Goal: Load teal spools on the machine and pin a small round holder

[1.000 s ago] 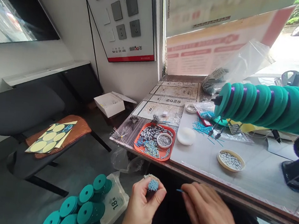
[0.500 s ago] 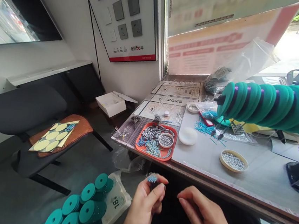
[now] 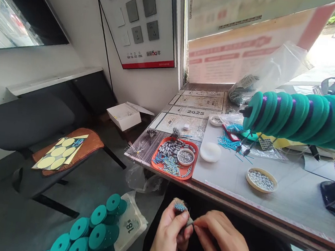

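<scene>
My left hand (image 3: pixel 170 230) is closed around a bundle of thin wire-like pieces with blue tips (image 3: pixel 180 207), held above my lap. The tips stick out over the thumb and forefinger, and a greyish end of it shows at the right between the fingers. Close beside that end, my right hand (image 3: pixel 225 235) pinches thumb and forefinger together, apparently touching it. Whatever lies in the pinch is too small to make out. Beyond my hands, an orange tray (image 3: pixel 186 178) on the table holds grey cylinders, blue-tipped pieces and a small round dish (image 3: pixel 185 157) of metal bits.
On the table are a cream dish (image 3: pixel 274 189) of silvery pieces, a white round lid (image 3: pixel 210 152) and loose blue sticks (image 3: pixel 227 143). A rod of green spools (image 3: pixel 298 118) juts in from the right. More green spools (image 3: pixel 96 236) stand on the floor at lower left.
My right hand has moved left, bringing its pinched fingertips to the bundle. My left hand has shifted slightly right and turned the bundle, showing its greyish end.
</scene>
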`<state>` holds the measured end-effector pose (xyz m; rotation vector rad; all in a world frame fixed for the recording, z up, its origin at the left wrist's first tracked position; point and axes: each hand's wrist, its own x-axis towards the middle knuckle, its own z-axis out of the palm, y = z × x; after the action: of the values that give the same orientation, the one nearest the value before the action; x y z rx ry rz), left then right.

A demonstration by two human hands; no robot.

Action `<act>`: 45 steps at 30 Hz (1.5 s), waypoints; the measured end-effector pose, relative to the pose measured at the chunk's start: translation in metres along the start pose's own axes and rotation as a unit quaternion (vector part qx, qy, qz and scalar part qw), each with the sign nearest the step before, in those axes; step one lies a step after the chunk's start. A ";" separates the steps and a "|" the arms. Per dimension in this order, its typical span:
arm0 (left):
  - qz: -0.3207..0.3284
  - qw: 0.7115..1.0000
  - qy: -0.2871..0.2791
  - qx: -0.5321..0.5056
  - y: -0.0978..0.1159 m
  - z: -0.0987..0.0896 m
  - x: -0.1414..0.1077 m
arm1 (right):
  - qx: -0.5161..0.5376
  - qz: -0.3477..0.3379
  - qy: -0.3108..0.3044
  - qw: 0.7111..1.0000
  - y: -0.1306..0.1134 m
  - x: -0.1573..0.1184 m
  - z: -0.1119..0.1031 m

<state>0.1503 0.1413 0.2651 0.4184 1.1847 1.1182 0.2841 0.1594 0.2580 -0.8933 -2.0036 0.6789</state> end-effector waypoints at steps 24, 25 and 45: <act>0.109 0.981 0.028 0.159 0.000 0.003 -0.007 | -0.138 0.028 0.050 0.989 0.007 0.000 0.006; 0.118 0.980 0.027 0.155 -0.001 0.003 -0.006 | -0.141 0.029 0.050 0.988 0.007 0.000 0.007; 0.150 0.988 -0.023 -0.038 0.009 0.002 -0.004 | -0.194 -0.128 0.085 0.969 0.003 0.010 0.011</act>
<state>0.1481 0.1426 0.2752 0.5744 1.0560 1.4012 0.2716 0.1675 0.2551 -0.8581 -2.0795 0.0593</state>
